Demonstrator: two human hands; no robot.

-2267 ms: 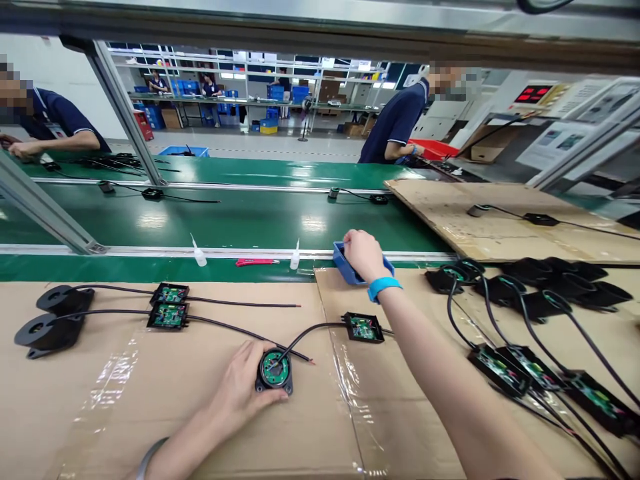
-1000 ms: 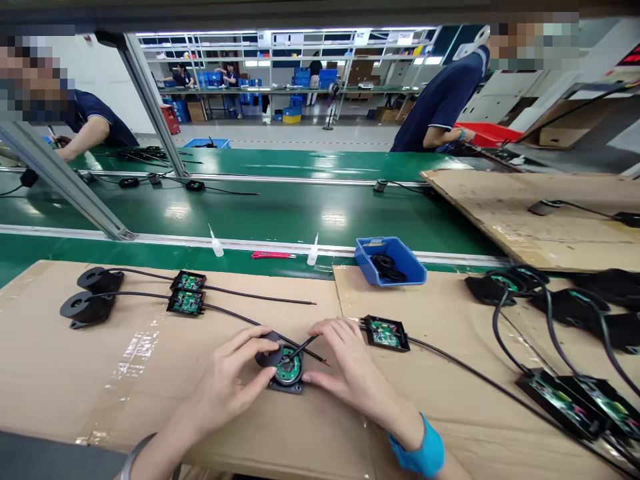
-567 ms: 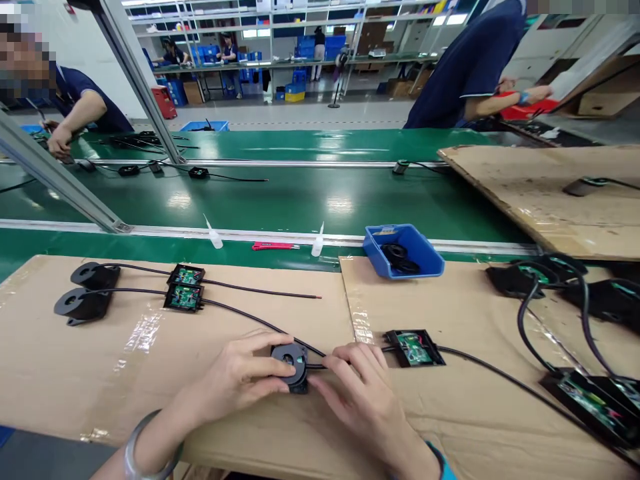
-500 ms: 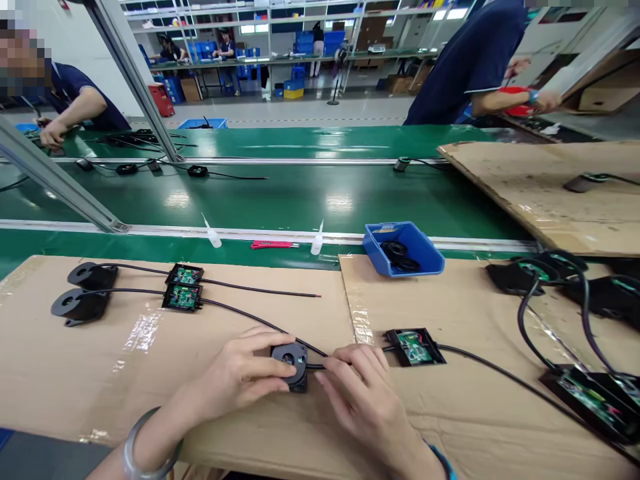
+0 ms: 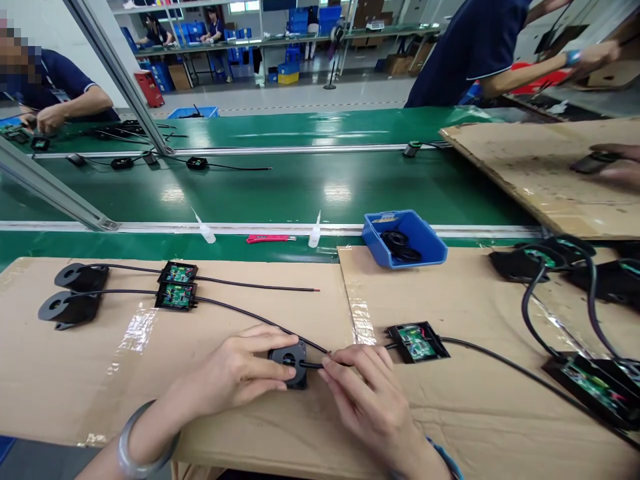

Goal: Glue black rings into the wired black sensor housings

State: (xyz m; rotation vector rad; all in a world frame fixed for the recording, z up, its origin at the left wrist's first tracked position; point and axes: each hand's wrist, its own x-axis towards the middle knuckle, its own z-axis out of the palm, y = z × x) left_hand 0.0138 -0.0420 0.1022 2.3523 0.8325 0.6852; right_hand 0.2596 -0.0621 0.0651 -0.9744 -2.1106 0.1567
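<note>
My left hand (image 5: 245,370) grips a black round-topped housing (image 5: 295,360) on the cardboard, fingers along its far and near sides. From that housing a short black cable (image 5: 313,365) runs right, pinched between the thumb and fingers of my right hand (image 5: 367,393). Past my right hand, the cable reaches an open black case with a green circuit board (image 5: 419,341), whose other cable (image 5: 495,363) trails off to the right. At the left lie two similar housings (image 5: 67,307), wired to two open cases with circuit boards (image 5: 176,295).
A blue bin (image 5: 405,240) holding black coiled parts stands behind the cardboard (image 5: 250,427). Two small dropper bottles (image 5: 315,233) and a red utility knife (image 5: 270,239) lie near the rail. More wired assemblies (image 5: 590,390) fill the right side. Co-workers stand across the green belt (image 5: 250,193).
The camera view has shifted slightly. Both hands keep their grips, and the cable now sits further into the housing's top. A co-worker's hand has appeared at the far right part.
</note>
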